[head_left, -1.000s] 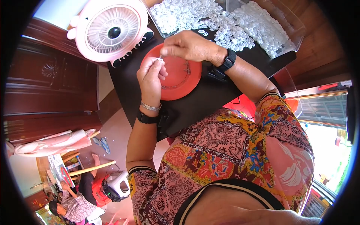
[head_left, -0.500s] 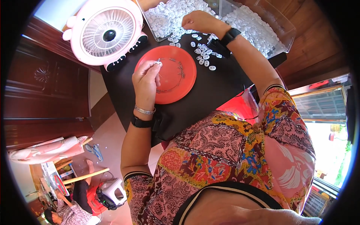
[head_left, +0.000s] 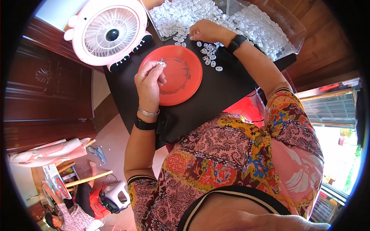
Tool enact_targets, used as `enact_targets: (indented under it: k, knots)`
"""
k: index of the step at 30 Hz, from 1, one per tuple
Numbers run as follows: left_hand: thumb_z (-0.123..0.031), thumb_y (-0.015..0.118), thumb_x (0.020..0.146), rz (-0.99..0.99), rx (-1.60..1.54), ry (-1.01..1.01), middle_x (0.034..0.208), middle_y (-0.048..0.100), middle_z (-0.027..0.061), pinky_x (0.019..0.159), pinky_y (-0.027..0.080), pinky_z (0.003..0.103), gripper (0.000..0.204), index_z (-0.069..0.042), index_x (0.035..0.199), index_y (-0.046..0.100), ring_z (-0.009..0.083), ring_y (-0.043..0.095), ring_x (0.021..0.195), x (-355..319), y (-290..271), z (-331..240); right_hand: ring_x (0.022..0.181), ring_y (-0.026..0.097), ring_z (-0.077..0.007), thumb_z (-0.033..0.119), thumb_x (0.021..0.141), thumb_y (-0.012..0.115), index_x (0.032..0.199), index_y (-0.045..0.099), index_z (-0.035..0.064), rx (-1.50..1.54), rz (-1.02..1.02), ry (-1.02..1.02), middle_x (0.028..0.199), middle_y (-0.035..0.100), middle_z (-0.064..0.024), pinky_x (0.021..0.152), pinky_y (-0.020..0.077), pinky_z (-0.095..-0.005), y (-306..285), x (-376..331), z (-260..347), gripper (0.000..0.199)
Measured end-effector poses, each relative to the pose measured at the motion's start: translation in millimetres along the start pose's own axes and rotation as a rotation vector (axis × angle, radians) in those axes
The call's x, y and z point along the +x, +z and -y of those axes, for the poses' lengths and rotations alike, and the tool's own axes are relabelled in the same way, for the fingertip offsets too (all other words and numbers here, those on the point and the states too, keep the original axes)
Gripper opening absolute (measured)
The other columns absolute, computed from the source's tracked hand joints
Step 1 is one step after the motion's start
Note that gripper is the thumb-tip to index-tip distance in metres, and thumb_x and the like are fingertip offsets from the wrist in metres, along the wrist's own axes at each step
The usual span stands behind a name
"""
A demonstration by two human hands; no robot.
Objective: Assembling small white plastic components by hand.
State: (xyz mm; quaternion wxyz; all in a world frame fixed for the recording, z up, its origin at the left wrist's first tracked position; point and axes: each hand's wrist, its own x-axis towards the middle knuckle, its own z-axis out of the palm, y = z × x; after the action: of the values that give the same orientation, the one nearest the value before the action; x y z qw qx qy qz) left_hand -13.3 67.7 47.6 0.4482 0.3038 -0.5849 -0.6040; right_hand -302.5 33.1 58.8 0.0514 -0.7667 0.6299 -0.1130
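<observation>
Pinching a white piece [head_left: 162,64] in my left hand [head_left: 148,81], I've loose pieces [head_left: 209,54] and metal pins [head_left: 187,72] left; whether my right hand [head_left: 208,31] grips, I can't tell.

single head-worn fisheye view, steeply downward, close above the patterned shirt [head_left: 219,161] and black table [head_left: 217,92]

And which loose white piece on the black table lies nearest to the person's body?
The lowest white piece in the picture; the other loose pieces lie farther up.
</observation>
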Motion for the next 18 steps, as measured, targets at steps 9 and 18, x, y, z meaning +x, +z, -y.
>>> enact_targets:
  k: [9, 18]
  knots:
    - [-0.013, 0.047, 0.090, 0.047, -0.334, 0.056, 0.076, 0.061, 0.0091, 0.056, 0.044, 0.024, 0.019, 0.003, 0.089, 0.059, 0.0181, 0.061, 0.064, -4.3, -4.8, -0.9, 0.078, 0.058, -0.0039, 0.009, 0.089, 0.062, 0.110, 0.062, 0.0035, 1.179, 0.091, -0.127, 0.092, 0.067, -0.0004, 0.070, 0.0466, -0.0192, -7.7, -23.2, 112.1, 0.021]
    - [-0.015, 0.046, 0.089, 0.163, -0.500, -0.021, 0.071, 0.058, 0.0099, 0.061, 0.046, 0.030, 0.018, -0.001, 0.084, 0.054, 0.0231, 0.060, 0.067, 0.6, -14.1, 4.2, 0.090, 0.060, -0.0100, 0.003, 0.087, 0.062, 0.104, 0.065, 0.0006, 1.183, 0.093, -0.354, 0.093, 0.067, -0.0039, 0.082, 0.0482, -0.0263, 0.1, -32.0, 121.5, 0.017]
